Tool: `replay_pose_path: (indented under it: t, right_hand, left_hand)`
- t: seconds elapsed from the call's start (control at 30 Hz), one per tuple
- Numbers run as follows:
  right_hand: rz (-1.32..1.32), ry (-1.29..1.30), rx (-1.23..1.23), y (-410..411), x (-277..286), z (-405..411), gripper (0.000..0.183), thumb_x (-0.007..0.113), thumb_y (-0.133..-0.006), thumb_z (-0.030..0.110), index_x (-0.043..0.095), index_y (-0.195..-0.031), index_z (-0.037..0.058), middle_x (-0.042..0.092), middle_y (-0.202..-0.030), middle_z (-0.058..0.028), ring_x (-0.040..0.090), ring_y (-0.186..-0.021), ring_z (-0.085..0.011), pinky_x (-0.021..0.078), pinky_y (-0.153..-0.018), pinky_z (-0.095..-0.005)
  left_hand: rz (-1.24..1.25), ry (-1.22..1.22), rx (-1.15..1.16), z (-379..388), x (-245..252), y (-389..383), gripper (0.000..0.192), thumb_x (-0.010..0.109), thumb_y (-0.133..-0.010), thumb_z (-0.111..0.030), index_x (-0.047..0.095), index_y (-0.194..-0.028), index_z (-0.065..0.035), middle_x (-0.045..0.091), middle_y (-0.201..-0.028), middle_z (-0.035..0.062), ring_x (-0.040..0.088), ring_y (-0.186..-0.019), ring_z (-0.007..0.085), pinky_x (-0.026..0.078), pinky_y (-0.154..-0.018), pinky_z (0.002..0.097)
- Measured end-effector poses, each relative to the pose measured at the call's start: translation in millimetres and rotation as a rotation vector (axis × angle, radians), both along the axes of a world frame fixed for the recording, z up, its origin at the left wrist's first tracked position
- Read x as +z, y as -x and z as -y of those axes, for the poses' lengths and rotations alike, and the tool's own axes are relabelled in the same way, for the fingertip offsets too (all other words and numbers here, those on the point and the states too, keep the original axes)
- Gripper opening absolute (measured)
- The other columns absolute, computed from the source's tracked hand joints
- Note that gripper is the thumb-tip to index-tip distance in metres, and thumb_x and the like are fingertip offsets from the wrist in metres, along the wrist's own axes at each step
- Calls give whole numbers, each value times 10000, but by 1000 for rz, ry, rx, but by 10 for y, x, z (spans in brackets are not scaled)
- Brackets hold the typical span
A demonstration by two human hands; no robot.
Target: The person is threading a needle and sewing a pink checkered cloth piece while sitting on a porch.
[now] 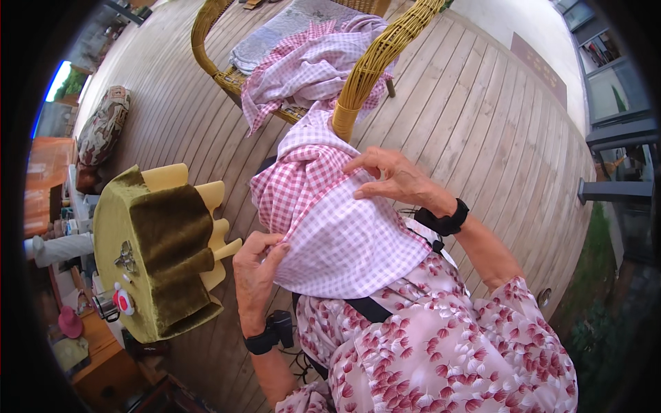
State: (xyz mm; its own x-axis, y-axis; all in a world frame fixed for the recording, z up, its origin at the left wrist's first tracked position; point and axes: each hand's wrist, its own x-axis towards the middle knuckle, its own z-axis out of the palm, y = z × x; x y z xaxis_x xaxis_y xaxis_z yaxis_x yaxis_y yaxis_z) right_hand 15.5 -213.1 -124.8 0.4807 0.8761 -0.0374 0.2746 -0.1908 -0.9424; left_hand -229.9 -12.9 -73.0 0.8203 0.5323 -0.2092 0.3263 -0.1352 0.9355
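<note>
A checked cloth (341, 242) lies spread over my lap, one part pale lilac and white, the other pink and white. A seam or folded edge runs diagonally between the two parts. At the left end of this edge, my left hand (261, 263) pinches the fabric between thumb and index finger. Farther along it, my right hand (395, 175) touches the cloth with thumb and index fingertip spread apart. The cloth's far end bunches up against the wicker chair's arm (345, 116). Both wrists wear black bands.
More checked cloth (315, 67) and a quilted grey pad (289, 31) lie on the wicker chair. To my left stands an olive velvet-covered stand (170, 253) with yellow scalloped edging, metal clips and a red-and-white item (123, 299). Beyond is a camouflage-patterned bundle (106, 124) on wooden decking (496, 134).
</note>
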Motion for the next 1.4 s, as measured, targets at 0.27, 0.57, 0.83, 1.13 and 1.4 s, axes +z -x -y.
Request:
replay_pose_path:
  t: [0.27, 0.57, 0.83, 1.13, 1.4]
  right_hand:
    - [206, -3, 238, 8, 80, -163, 276, 773, -772, 263, 636, -912, 68, 516, -848, -41, 524, -804, -200, 427, -718, -338]
    - [21, -224, 314, 563, 992, 184, 187, 745, -775, 147, 588, -825, 56, 520, -844, -30, 528, -798, -172, 423, -689, -322]
    - [-72, -232, 138, 976, 678, 159, 144, 715, -762, 2, 651, -878, 60, 576, -820, -6, 527, -742, -136, 408, -649, -279]
    - [28, -297, 116, 1047, 804, 51, 265, 747, -771, 17, 630, -1003, 74, 534, -859, -35, 538, -736, -158, 440, -637, -288]
    - [-494, -251, -47, 1074, 687, 84, 492, 831, -764, 86, 562, -1174, 43, 511, -901, 13, 489, -834, -71, 395, -734, -225]
  left_hand:
    - [10, -257, -168, 108, 397, 61, 145, 722, -759, 4, 717, -904, 15, 547, -737, 38, 516, -674, 126, 402, -622, 258]
    - [302, 168, 114, 153, 899, 1010, 99, 674, -698, -44, 624, -688, 40, 501, -622, 28, 447, -593, 95, 294, -543, 238]
    - [-215, -301, -68, 292, 364, 776, 243, 702, -791, -47, 662, -1014, 41, 658, -1028, 124, 632, -945, 240, 482, -832, 317]
    - [152, 322, -15, 693, 366, -23, 215, 681, -874, 3, 633, -1081, 36, 663, -1073, 119, 650, -969, 167, 502, -863, 262]
    - [252, 375, 151, 767, 419, -25, 253, 648, -852, 111, 607, -1095, 55, 664, -1022, 93, 646, -918, 109, 514, -814, 216]
